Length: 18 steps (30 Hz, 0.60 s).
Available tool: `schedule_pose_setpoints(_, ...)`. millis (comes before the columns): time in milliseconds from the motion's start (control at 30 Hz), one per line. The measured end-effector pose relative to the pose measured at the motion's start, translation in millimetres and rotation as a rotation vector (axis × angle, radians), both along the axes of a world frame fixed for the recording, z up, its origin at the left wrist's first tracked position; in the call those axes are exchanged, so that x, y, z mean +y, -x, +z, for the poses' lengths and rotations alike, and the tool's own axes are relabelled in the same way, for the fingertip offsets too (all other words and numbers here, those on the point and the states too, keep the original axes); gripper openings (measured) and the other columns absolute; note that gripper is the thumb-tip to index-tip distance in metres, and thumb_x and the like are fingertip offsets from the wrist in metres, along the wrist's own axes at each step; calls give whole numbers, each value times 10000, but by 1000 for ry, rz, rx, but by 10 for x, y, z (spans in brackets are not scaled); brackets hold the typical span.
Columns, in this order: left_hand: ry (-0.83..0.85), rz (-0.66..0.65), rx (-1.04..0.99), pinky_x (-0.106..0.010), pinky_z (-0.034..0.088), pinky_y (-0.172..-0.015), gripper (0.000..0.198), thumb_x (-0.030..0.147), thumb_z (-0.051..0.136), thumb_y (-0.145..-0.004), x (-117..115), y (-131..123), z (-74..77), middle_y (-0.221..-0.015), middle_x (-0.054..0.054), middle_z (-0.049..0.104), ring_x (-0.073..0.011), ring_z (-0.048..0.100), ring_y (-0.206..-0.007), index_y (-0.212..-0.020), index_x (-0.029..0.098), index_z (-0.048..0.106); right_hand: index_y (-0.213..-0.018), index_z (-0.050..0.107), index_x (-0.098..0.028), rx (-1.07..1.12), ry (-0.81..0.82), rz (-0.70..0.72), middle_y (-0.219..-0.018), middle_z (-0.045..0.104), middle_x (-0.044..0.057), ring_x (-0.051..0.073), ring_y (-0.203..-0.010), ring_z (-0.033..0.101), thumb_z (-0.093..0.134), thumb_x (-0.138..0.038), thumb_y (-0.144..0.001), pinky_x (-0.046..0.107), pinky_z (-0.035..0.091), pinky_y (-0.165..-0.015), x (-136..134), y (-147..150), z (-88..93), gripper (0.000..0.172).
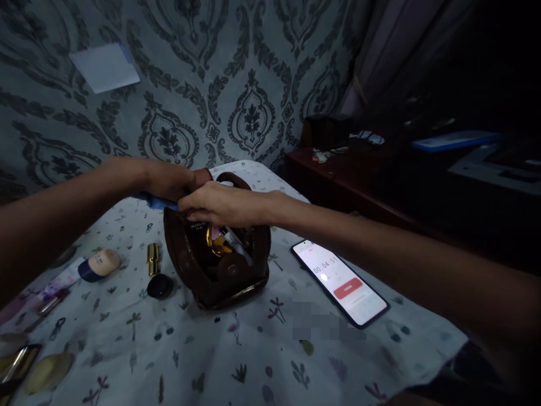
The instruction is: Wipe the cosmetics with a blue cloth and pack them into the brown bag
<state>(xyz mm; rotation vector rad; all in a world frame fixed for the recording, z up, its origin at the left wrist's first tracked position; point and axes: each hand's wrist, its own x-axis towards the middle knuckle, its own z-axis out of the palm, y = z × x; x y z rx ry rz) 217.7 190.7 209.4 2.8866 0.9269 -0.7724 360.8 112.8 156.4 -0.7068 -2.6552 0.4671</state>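
A dark brown bag (181,248) stands unzipped on the patterned cloth, with a shiny gold item (218,243) and a pale tube (236,245) inside. At its far left rim my left hand (167,179) has its fingers closed, with a blue cloth-like thing (156,202) just below it. My right hand (215,204) reaches across the bag's opening and meets my left hand, its fingers bent together over the rim. What the fingertips grip is hidden.
A phone (350,285) showing a timer lies to the right. Left of the bag are a gold lipstick (153,259), a black round cap (159,286), a beige bottle (100,265) and other cosmetics. A dark red table (333,180) stands behind, at the right.
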Motion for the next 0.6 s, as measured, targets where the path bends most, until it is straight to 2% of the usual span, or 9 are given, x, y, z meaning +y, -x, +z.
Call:
schedule_pose_setpoints(67, 46, -1, 30, -211, 441, -698, 176, 118, 619, -802, 26, 23, -10, -809, -31, 759, -136, 590, -708, -881, 108, 776, -803, 558, -152, 0, 6, -2, -749, 564, -23, 110, -701, 502, 526, -24, -926, 234, 344, -677, 62, -11, -57, 180)
schedule_pose_setpoints(200, 73, 7, 43, -223, 432, -696, 231, 119, 618, -767, 106, 61, -52, -794, -20, 747, -153, 588, -712, -914, 163, 791, -836, 567, -154, 10, 18, -36, -744, 557, -21, 121, -692, 514, 512, -49, -948, 244, 346, -681, 97, -28, -155, 164)
schedule_pose_setpoints(333, 93, -52, 8, -225, 423, -677, 260, 93, 586, -760, 127, 88, -101, -827, -30, 748, -159, 588, -724, -899, 183, 786, -859, 582, -147, -17, 16, -39, -747, 565, -14, 120, -680, 511, 509, -59, -958, 242, 342, -673, 60, -39, -148, 152)
schedule_pose_setpoints(467, 95, -65, -28, -215, 430, -699, 230, 89, 594, -764, 73, 91, -111, -856, -38, 742, -145, 586, -740, -906, 159, 760, -931, 629, -124, -34, -1, -124, -773, 607, 7, 132, -719, 541, 570, -142, -961, 244, 341, -676, -5, -85, -97, 69)
schedule_pose_setpoints(533, 55, -42, -39, -211, 435, -705, 225, 90, 601, -763, 37, 93, -98, -850, -24, 732, -137, 580, -742, -918, 164, 747, -952, 650, -116, -2, -22, -191, -787, 629, 22, 137, -728, 552, 543, -218, -994, 246, 350, -684, -22, -121, -74, 154)
schedule_pose_setpoints(600, 32, -27, -53, -209, 438, -706, 209, 96, 604, -764, 11, 107, -84, -850, -9, 723, -132, 574, -749, -909, 173, 734, -959, 667, -110, 39, -63, -312, -828, 659, 47, 146, -760, 573, 476, -208, -1017, 252, 366, -709, -10, -155, -61, 223)
